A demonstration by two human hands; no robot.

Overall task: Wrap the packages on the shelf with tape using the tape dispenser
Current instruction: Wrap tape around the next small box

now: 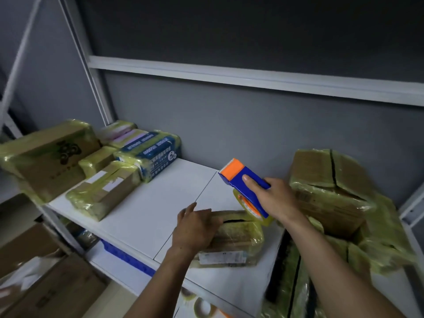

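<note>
A small cardboard package (236, 239) wrapped in yellowish tape lies near the front of the white shelf (146, 216). My left hand (195, 226) rests on its left end with fingers spread. My right hand (273, 196) grips a blue tape dispenser (243, 180) with an orange cutter head, held just above the package's far right corner. A roll of tape sits in the dispenser under my hand.
Several taped packages (101, 193) are stacked at the shelf's left, among them a blue-printed one (151, 154). Bigger taped cardboard boxes (330, 189) crowd the right side. Cardboard boxes (46, 283) and tape rolls (202, 306) lie on the lower level.
</note>
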